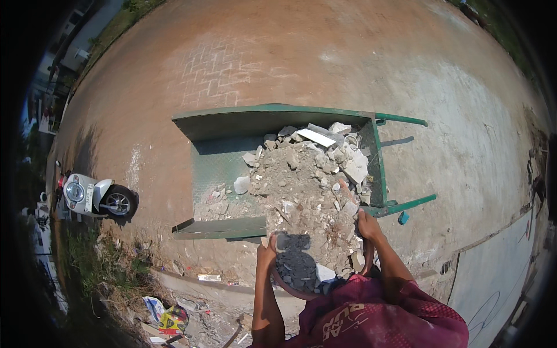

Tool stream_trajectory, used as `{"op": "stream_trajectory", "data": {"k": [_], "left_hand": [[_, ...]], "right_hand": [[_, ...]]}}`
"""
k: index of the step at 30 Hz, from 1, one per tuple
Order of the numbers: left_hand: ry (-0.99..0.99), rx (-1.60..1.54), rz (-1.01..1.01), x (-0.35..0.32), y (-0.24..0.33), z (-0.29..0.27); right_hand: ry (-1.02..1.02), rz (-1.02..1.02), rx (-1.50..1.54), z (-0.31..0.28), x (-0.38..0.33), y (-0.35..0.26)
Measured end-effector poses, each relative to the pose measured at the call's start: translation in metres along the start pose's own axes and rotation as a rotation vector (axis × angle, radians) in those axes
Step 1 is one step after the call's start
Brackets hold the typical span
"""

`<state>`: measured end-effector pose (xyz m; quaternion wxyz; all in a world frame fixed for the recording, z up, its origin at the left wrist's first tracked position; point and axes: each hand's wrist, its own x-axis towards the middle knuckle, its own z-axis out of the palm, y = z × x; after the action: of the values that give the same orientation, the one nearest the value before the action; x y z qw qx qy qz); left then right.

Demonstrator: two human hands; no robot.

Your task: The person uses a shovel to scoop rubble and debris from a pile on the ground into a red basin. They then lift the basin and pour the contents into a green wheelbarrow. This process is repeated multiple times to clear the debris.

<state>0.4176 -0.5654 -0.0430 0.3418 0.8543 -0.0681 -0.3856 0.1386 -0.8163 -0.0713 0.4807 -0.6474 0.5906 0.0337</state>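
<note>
Both of my hands grip a brown, wide-mouthed basin (368,259) from opposite sides, close in front of my body. My left hand (266,253) is closed on its left rim, my right hand (370,225) on the right rim. Grey rubble and dust (299,272) lie in the basin, partly under a dark shadow. Its far edge meets the near side of a green metal cart (226,229), and I cannot tell where its load ends and the cart's heap begins. Broken concrete (354,168), a white tile-like slab (317,137) and dusty soil (287,174) fill the cart's middle and right.
Two green handles (406,206) stick out from the cart's right end. A white scooter (87,194) stands on the paved ground to the left. Near me lie a low concrete kerb (203,288), weeds (93,261), scattered debris and a yellow-and-red bag (173,320).
</note>
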Motion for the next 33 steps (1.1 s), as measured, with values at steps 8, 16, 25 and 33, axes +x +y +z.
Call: {"op": "stream_trajectory", "data": {"k": [8, 16, 25, 33], "left_hand": [[-0.273, -0.064, -0.345, 0.083, 0.033, 0.044], [-0.338, -0.063, -0.435, 0.131, 0.050, 0.027], [-0.306, -0.015, -0.281, 0.130, 0.054, 0.028], [-0.356, 0.064, -0.415, 0.157, 0.152, -0.028]], "right_hand": [[-0.160, 0.155, -0.123, -0.024, 0.089, 0.020], [-0.293, 0.286, -0.180, -0.021, 0.142, 0.006], [-0.300, 0.227, -0.021, -0.021, 0.134, 0.004], [-0.482, 0.314, 0.278, -0.087, 0.149, -0.108]]}}
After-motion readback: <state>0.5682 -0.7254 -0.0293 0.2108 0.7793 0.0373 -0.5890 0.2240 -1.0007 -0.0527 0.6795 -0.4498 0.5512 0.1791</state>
